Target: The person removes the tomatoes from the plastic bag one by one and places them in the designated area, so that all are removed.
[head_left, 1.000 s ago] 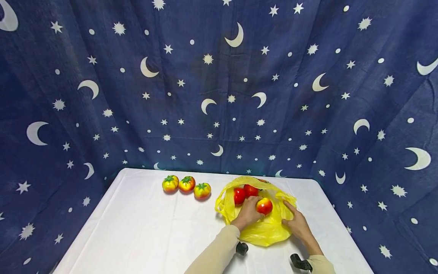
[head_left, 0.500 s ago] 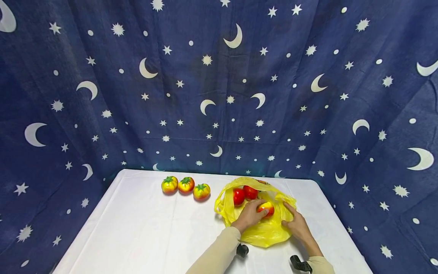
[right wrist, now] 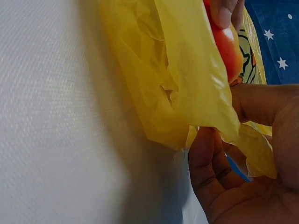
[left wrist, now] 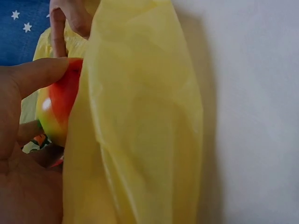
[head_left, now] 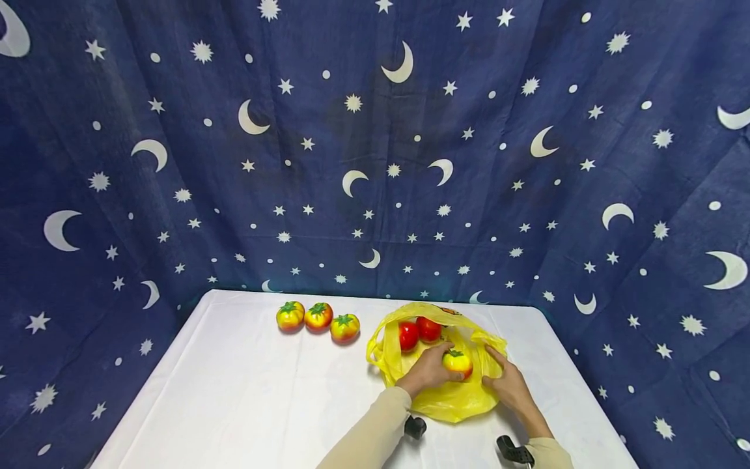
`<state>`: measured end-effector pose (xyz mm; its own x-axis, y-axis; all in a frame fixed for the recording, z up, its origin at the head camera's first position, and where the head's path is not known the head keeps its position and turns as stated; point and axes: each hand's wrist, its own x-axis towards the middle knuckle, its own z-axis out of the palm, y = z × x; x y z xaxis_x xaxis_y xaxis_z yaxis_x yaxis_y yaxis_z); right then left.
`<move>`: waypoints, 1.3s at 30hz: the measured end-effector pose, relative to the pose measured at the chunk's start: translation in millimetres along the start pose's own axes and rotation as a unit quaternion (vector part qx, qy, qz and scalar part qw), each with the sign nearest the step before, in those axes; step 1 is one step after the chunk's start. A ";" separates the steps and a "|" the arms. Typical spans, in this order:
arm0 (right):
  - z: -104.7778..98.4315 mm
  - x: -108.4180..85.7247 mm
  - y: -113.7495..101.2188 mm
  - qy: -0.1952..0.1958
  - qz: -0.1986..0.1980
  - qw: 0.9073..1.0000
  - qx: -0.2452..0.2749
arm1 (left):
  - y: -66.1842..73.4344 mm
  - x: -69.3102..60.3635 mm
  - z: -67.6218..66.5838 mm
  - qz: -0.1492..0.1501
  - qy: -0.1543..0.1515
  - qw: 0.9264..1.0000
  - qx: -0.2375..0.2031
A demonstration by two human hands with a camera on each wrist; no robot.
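Left hand [head_left: 429, 369] pinches a yellow-red tomato [head_left: 459, 366] in the open mouth of the yellow bag [head_left: 454, 402], right half of table [head_left: 234, 391]. Right hand [head_left: 510, 385] grips bag's right side. Two red tomatoes [head_left: 408, 337] sit inside; three matching yellow-red tomatoes [head_left: 319, 318] line far edge, left of bag.

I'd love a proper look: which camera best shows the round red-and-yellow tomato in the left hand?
The head view: there the round red-and-yellow tomato shows its green top, partly covered by the left hand. Both wrist views show only part of its side, behind the yellow plastic bag.
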<state>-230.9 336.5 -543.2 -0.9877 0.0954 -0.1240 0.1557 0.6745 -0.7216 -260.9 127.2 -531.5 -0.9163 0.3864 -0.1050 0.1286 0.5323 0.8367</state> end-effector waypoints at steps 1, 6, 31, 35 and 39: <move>0.2 0.3 -0.5 -0.001 0.002 1.000 0.000 | 0.4 -0.2 -0.7 0.001 0.000 1.000 -0.001; 1.2 1.3 -1.8 -0.004 0.009 1.000 -0.001 | 5.6 -1.7 -5.6 0.014 0.001 1.000 0.003; -0.1 8.8 -5.2 -0.016 -0.002 1.000 0.018 | 20.3 -29.4 -41.3 0.110 0.035 0.993 0.014; -1.8 12.4 -7.1 -0.014 -0.017 1.000 0.007 | 19.5 -37.0 -50.3 0.129 0.030 0.991 0.000; -4.2 12.5 -7.8 -0.015 -0.016 1.000 0.005 | 17.3 -42.6 -59.9 0.146 0.030 0.989 -0.013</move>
<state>-244.6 335.5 -536.2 -0.9912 0.0521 -0.1216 0.1250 0.6701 -0.7317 -242.3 74.9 -480.3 -0.8628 0.4747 0.1739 0.3814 0.3855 0.8402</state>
